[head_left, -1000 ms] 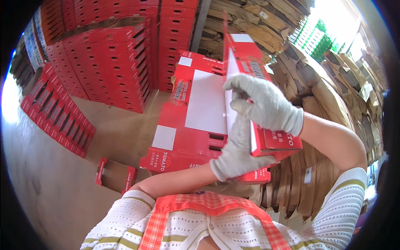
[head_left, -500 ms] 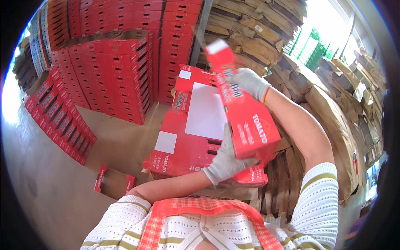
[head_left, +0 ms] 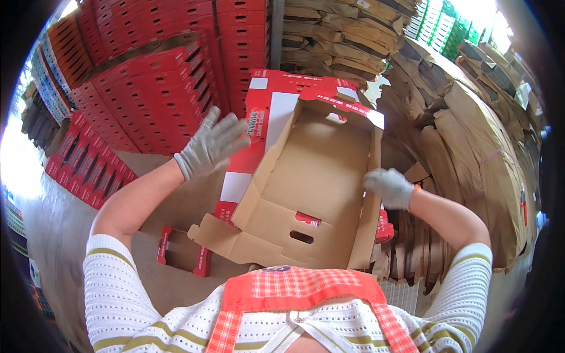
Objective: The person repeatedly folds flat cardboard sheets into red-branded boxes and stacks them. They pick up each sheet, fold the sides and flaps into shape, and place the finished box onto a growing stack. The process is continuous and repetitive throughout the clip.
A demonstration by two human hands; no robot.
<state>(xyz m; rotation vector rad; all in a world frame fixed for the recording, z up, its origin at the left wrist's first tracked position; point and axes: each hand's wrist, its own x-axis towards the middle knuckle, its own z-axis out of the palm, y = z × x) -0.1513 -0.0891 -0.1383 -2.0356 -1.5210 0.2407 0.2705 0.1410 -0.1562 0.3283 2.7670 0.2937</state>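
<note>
A partly folded cardboard box (head_left: 318, 153), brown inside and red outside, lies in front of me on a stack of flat red box blanks (head_left: 257, 117). Its long side walls stand up, while the near end panel (head_left: 276, 238) is folded outward, with a hand hole in it and a flap at its left corner. My left hand (head_left: 213, 144), in a grey-white glove, is raised left of the box, fingers spread and holding nothing. My gloved right hand (head_left: 389, 188) is closed at the top edge of the right wall; its fingertips are partly hidden.
Tall stacks of red boxes (head_left: 141, 94) stand at the far left, with a shorter stack (head_left: 88, 162) nearer. A small open red box (head_left: 183, 250) sits on the floor at left. Paper-wrapped bundles (head_left: 465, 147) are piled on the right and at the back.
The box, earlier a folded red piece between both hands, now lies spread with its brown inside upward. My left hand has let go and moved left; my right hand has come down to the right wall.
</note>
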